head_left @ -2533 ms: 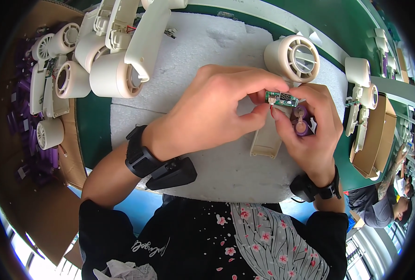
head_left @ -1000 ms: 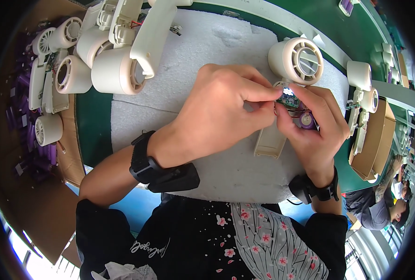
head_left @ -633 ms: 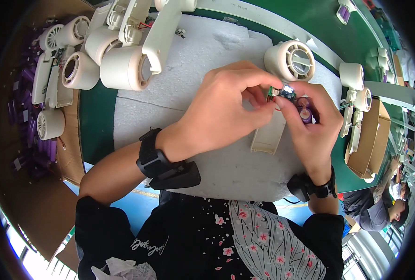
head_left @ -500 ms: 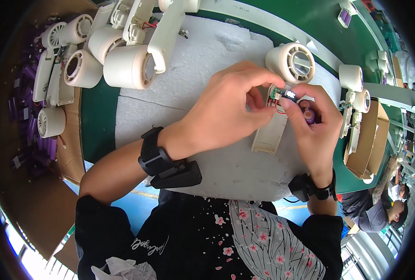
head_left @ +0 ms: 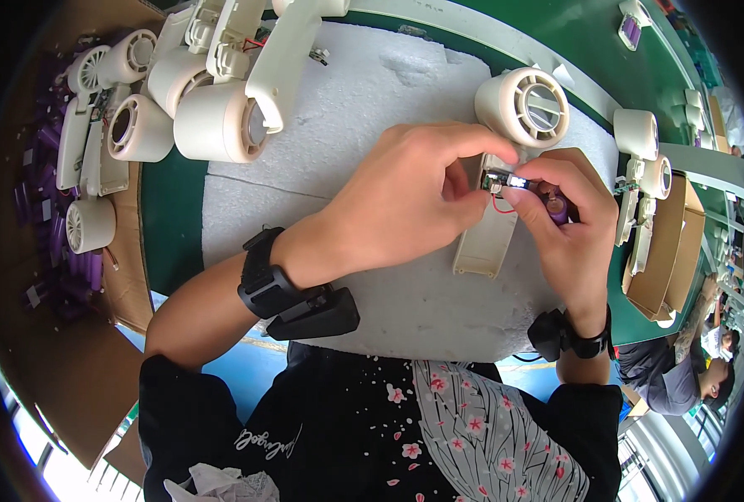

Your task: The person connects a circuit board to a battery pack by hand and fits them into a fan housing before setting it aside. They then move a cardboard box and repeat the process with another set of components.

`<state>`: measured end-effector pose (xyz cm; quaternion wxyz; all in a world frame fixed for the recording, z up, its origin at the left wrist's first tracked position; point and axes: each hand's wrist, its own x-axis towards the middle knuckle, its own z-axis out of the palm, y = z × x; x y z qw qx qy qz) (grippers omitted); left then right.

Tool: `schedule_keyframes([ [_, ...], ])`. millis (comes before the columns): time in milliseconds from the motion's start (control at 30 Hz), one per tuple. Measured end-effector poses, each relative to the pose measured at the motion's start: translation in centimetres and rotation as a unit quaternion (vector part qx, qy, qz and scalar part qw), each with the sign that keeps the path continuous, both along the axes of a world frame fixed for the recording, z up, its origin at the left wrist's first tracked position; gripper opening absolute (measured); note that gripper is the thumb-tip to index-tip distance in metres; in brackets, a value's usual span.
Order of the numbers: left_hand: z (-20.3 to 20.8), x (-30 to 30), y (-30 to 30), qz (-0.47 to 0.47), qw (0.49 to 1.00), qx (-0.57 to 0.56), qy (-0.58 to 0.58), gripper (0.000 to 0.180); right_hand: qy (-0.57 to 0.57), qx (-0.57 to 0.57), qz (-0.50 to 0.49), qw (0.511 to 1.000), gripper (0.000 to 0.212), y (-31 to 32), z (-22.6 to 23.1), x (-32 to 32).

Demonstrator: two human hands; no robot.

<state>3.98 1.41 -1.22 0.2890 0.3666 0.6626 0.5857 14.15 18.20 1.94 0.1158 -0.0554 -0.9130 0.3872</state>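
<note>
A small circuit board [head_left: 497, 181] with a lit white display is held above the foam slab, right of the middle. My right hand [head_left: 577, 205] pinches its display end between thumb and forefinger. Purple battery cells [head_left: 556, 205] are tucked under the same hand's fingers, partly hidden. My left hand [head_left: 414, 184] has its thumb and forefinger curved round the board's other end; the exact contact is hard to see. A red wire [head_left: 501, 207] loops below the board. Beneath lies a cream handle shell [head_left: 481, 247], by a round cream fan housing [head_left: 523, 107].
The white foam slab [head_left: 263, 205] covers the green table. Several cream fan bodies [head_left: 213, 121] crowd the left, beside a cardboard box [head_left: 125, 276] of purple cells. More fan parts [head_left: 640, 184] and an open carton [head_left: 669, 243] stand right. Another person [head_left: 669, 376] sits at far right.
The board has tilted between my fingers, so its green face shows less and its lit display shows brighter. Both hands have otherwise barely shifted.
</note>
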Motion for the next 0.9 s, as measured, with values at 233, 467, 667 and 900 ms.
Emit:
schedule_keyframes([
  [233,0.43,0.29,0.53,0.031,0.999,-0.010,0.004,0.032,0.066,0.083,-0.005,0.994,0.022,-0.16,-0.43,-0.12],
  [467,0.03,0.51,0.74,0.053,0.998,-0.012,0.014,0.030,0.088,0.106,-0.020,0.990,0.022,-0.49,-0.41,-0.16],
  [667,0.09,0.42,0.59,0.048,0.998,-0.021,0.017,0.030,0.086,0.124,-0.025,0.988,0.019,-0.69,-0.26,0.08],
  [900,0.06,0.38,0.42,0.037,0.999,-0.011,0.006,0.032,0.068,0.131,-0.027,0.989,0.018,-0.80,-0.27,0.03],
])
